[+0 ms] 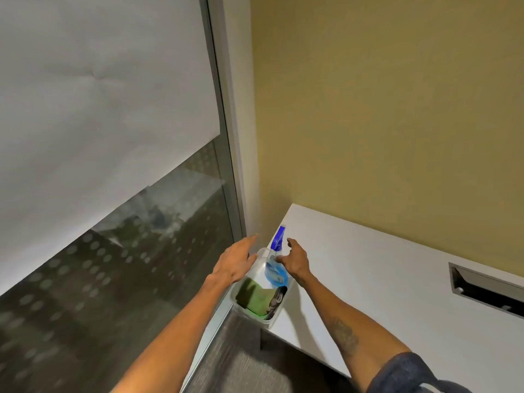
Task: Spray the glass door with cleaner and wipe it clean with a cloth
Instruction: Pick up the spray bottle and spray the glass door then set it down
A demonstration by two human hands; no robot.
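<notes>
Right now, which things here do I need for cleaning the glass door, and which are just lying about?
Needed:
spray bottle
green cloth
glass door
clear bin holding the supplies

Not needed:
white table
cable slot
dark item beside the cloth
paper sheet on the glass

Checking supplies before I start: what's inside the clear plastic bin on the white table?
The clear plastic bin holds a blue-topped spray bottle, a folded green cloth and a dark item I can't identify. Anything beneath the cloth is hidden.
</notes>
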